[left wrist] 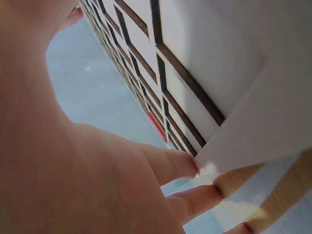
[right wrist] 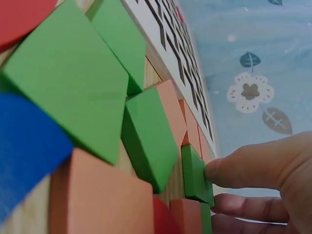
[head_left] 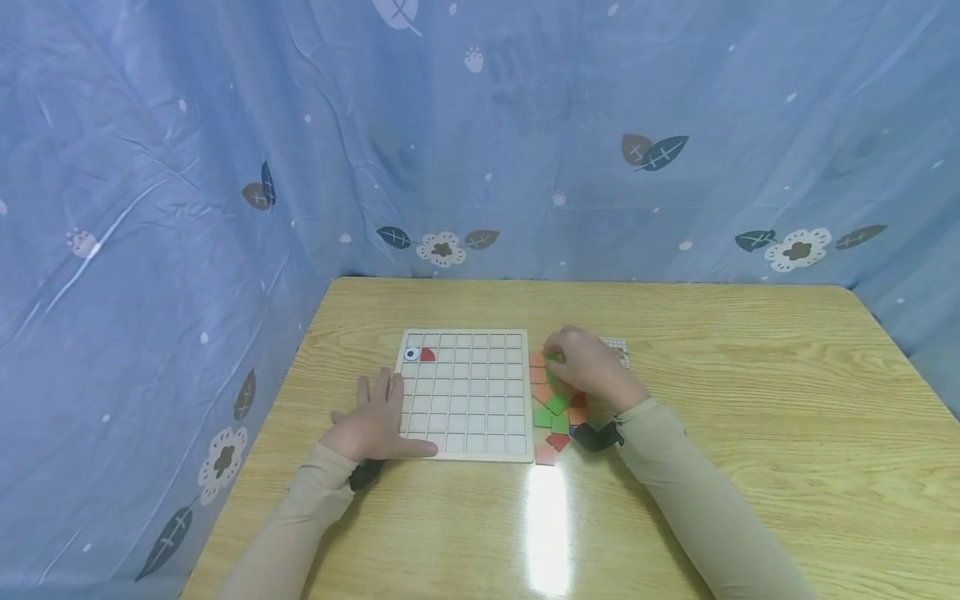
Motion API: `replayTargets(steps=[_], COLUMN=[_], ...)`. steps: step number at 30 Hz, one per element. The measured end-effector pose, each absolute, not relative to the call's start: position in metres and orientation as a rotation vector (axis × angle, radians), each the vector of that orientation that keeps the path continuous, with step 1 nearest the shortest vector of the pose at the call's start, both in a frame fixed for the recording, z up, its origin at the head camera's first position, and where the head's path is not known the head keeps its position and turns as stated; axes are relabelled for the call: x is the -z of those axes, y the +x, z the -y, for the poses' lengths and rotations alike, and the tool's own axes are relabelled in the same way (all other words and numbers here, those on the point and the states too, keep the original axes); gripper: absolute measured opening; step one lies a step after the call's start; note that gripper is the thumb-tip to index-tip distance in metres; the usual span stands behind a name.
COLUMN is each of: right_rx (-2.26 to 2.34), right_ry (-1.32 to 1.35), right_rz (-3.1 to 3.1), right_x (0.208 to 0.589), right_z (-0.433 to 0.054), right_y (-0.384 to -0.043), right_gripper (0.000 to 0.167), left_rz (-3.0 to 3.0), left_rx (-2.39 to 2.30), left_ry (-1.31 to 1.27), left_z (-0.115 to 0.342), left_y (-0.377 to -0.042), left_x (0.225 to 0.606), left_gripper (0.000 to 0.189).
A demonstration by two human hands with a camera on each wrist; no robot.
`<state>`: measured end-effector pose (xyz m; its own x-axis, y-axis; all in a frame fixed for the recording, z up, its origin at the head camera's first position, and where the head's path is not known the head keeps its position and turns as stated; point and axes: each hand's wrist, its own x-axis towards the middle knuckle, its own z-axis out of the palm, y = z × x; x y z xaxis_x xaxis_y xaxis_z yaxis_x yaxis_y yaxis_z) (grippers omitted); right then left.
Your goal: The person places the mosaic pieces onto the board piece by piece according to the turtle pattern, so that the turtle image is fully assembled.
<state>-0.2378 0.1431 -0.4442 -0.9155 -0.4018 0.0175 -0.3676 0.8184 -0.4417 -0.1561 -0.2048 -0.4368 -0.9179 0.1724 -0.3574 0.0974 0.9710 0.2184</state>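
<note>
A white grid board (head_left: 468,404) lies on the table, with a round eye tile (head_left: 412,354) and a red rounded tile (head_left: 427,355) in its upper left cells. My left hand (head_left: 367,425) rests at the board's left edge with fingers spread, the thumb along the near edge. Right of the board, my right hand (head_left: 592,362) pinches a green block (right wrist: 194,173) between thumb and fingers, low among the loose pieces. Other green blocks (right wrist: 68,80), orange blocks (right wrist: 109,200) and a blue piece (right wrist: 29,151) show up close in the right wrist view.
A small card with a printed grid (head_left: 617,346) lies partly hidden behind my right hand. Loose red (head_left: 558,442) and pink tiles (head_left: 546,454) sit by the board's near right corner. A blue patterned curtain (head_left: 525,167) hangs behind the wooden table (head_left: 750,375).
</note>
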Motion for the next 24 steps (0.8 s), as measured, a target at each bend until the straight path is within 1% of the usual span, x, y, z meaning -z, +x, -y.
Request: replayTargets(steps=[12,24], right_rx=[0.736,0.730], right_ry=[-0.538,-0.593], right_rz=[-2.937,-2.972], right_x=[0.4489,0.4507], right_z=[-0.1446,-0.1438], right_y=[-0.2404,-0.2419], right_gripper=[0.020,0.017], left_rz=[-2.735,-2.735], left_rx=[-0.270,-0.251], left_ry=[0.194,0.191], left_z=[0.2053,0.2053], left_y=[-0.1559,-0.1560], left_x=[0.4381,0.4383], left_gripper=[0.137,0.137])
